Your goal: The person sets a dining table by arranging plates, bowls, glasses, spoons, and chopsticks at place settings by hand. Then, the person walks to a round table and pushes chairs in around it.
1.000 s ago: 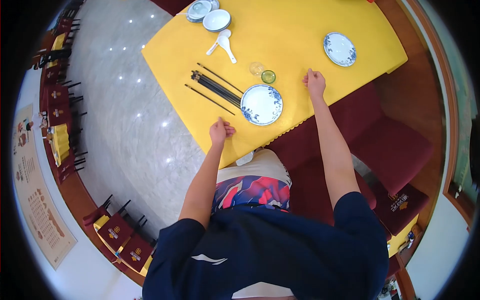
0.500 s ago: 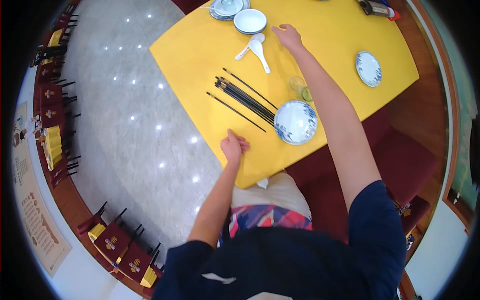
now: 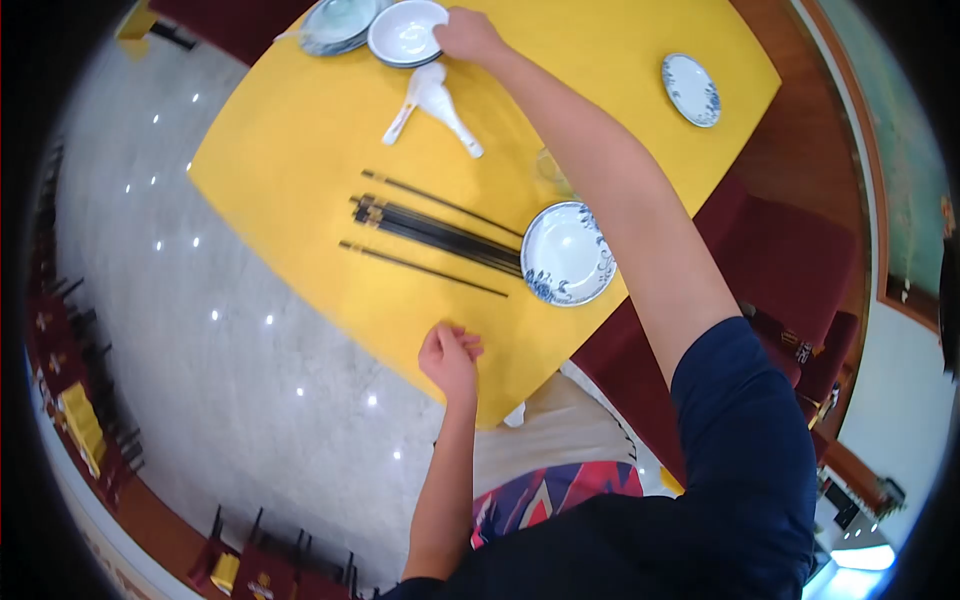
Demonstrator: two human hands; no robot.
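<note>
At the top of the view my right hand grips the right rim of a white bowl, which sits on another bowl. Two white spoons lie crossed just below it. My left hand hovers by the near-left table edge, its fingers loosely curled with nothing in them. Above that hand are a bundle of black chopsticks and two single chopsticks on either side. The bundle's right ends meet a blue-patterned plate. My right forearm partly hides a clear glass.
More stacked dishes stand at the top left of the yellow table. A smaller patterned plate lies at the right. Dark red chairs stand close by on the right, and grey floor runs along the left.
My right hand has reached to the bowl and taken hold of its rim. The left hand has curled its fingers more. The whole view has shifted and turned.
</note>
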